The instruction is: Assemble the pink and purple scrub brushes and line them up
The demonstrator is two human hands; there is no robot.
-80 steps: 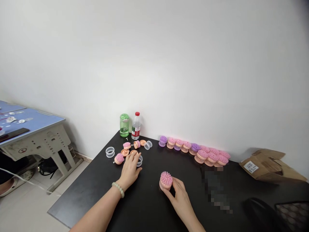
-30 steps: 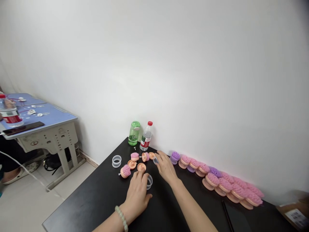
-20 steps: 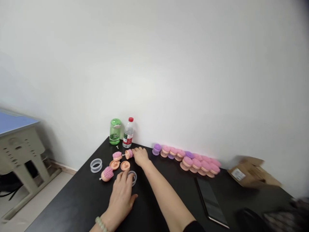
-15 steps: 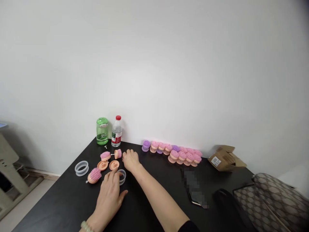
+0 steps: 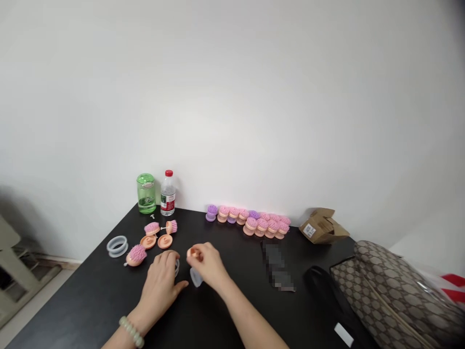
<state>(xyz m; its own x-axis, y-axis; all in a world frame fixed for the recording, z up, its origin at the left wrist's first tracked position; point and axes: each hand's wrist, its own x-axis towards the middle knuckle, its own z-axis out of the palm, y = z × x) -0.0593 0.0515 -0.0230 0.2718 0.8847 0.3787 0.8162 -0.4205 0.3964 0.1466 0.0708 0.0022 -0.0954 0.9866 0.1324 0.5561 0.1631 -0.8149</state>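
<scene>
My left hand rests over a translucent ring on the black table, fingers bent and thumb apart; the ring is partly hidden under the fingers. My right hand pinches a small orange part. Just below that hand lies a clear plastic piece, partly covered by it. Two round orange discs lie beyond my left hand. Around them are pink bristle heads, one nearer with a white stem. Another translucent ring sits at the left.
A green container and a red-capped bottle stand at the back left. Several pink and purple brushes line the wall. Farther right are a dark, blurred-out object, an open cardboard box and a patterned bag.
My right hand has come back toward me and now shows an orange part in its fingers. The clear piece beneath it has come into sight. The camera view has shifted slightly.
</scene>
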